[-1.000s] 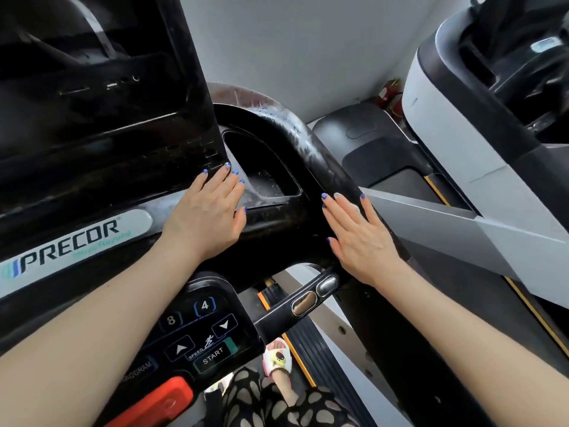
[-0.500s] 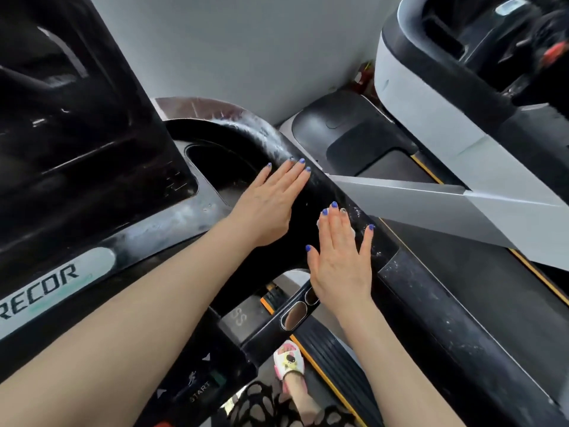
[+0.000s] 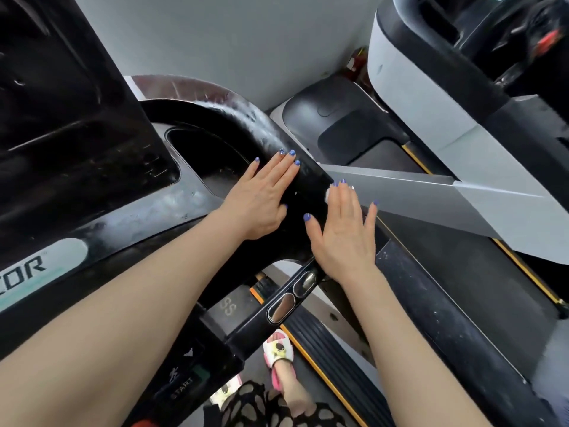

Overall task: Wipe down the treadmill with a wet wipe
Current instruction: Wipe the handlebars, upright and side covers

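Both hands sit further along the treadmill's curved black handrail (image 3: 271, 131) than a second ago, when the left rested by the cup recess and the right lower on the arm; since half a second ago they have barely shifted.

From the head camera, the left hand (image 3: 261, 201) lies flat on the rail beside the dark cup recess (image 3: 203, 155), fingers straight and close together. The right hand (image 3: 345, 229) lies flat just beside it, fingers straight and slightly spread, thumb out. A sliver of white wet wipe (image 3: 328, 195) shows under the right index finger; the rest is hidden beneath the hand. Streaky smears mark the rail above the hands. Two metal pulse sensors (image 3: 289, 295) sit on the bar below the right wrist.
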`<state>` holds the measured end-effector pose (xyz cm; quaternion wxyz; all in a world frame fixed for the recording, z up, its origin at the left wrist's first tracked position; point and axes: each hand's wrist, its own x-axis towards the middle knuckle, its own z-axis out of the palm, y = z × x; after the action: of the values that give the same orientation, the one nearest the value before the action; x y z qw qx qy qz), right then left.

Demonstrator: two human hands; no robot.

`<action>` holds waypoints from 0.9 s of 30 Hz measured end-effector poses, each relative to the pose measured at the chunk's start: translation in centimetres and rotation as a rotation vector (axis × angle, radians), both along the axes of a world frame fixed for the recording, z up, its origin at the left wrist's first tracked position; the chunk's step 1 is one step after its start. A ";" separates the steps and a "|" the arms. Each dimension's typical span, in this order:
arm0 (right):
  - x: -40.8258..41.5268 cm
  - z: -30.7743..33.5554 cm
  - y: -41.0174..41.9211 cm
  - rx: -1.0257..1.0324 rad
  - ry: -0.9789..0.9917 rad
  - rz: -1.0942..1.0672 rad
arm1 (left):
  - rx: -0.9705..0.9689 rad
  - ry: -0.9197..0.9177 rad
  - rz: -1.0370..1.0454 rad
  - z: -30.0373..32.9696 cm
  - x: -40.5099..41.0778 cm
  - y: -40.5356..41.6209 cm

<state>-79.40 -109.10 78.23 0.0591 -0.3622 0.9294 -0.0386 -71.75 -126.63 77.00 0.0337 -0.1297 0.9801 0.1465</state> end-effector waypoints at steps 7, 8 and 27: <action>2.6 -0.3 2.7 0.099 0.057 -0.009 | 0.013 -0.001 -0.017 -0.3 0.0 -0.3; 1.7 -0.4 1.9 0.088 0.062 -0.018 | 0.009 -0.001 -0.019 -0.3 0.0 -0.3; 1.9 -0.4 5.1 0.116 0.057 -0.084 | -0.012 0.053 -0.126 -0.6 -0.2 4.3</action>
<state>-77.49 -103.97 77.83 0.0520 -0.3197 0.9458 0.0231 -71.97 -122.36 76.44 0.0161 -0.0640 0.9878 0.1414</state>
